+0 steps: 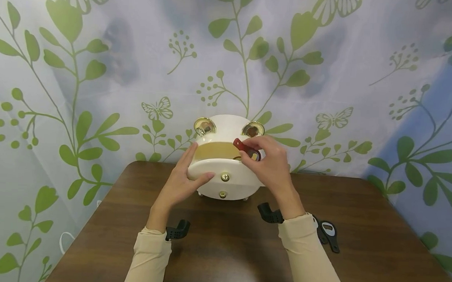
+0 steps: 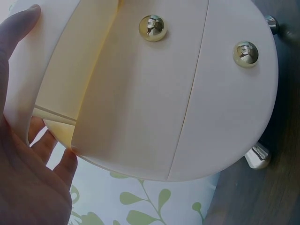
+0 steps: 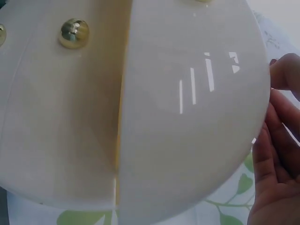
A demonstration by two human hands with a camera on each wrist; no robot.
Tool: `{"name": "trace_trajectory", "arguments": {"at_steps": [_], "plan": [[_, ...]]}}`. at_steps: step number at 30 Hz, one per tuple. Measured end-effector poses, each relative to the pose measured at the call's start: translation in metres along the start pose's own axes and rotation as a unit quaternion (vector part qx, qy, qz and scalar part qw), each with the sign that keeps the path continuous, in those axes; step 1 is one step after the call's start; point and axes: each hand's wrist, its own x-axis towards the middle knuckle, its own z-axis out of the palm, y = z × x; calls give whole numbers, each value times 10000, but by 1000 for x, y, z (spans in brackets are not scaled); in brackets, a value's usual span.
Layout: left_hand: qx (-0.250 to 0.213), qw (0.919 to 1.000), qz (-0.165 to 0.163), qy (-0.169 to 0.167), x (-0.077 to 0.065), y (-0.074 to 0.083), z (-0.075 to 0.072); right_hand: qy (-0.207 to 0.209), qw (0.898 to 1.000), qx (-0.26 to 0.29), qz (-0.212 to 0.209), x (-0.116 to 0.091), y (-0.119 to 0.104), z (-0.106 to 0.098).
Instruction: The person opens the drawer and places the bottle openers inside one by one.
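Observation:
A white rounded box (image 1: 226, 128) with gold knobs and two gold ear-like discs stands on the table. Its upper drawer (image 1: 202, 167) is pulled out, showing a yellowish inside (image 1: 216, 150). My left hand (image 1: 178, 183) holds the box's left edge; the left wrist view has the thumb in front and the other fingertips at the side. Over the right part of the opening, my right hand (image 1: 268, 159) pinches a small item with a red end (image 1: 238, 144) and a dark rounded part. Its kind is partly hidden by the fingers.
Small black items with rounded heads, one with a pale oval (image 1: 328, 228), lie on the brown table (image 1: 221, 250) beside my right forearm. A cloth with green leaf and butterfly prints (image 1: 175, 88) hangs close behind the box. Black wrist mounts (image 1: 270, 213) stick out inward from both wrists.

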Motion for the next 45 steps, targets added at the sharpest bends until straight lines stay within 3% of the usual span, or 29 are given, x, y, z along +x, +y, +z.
{"name": "trace_trajectory", "arguments": {"at_steps": [4,15,24,39,45], "plan": [[-12,10000,7,-4,1,0,1,-36,9999,113,10,-1,0,5],[-21,10000,22,-20,1,-1,1,-323,9979,212,520,-2,-2,5],[-43,10000,6,10,-1,0,1,-302,9979,171,551,-5,-4,4],[-31,10000,56,8,-2,1,0,61,9983,560,119,-27,-17,-4],[-38,10000,87,7,-3,2,1,386,9984,402,-67,-39,-23,-4]]}}
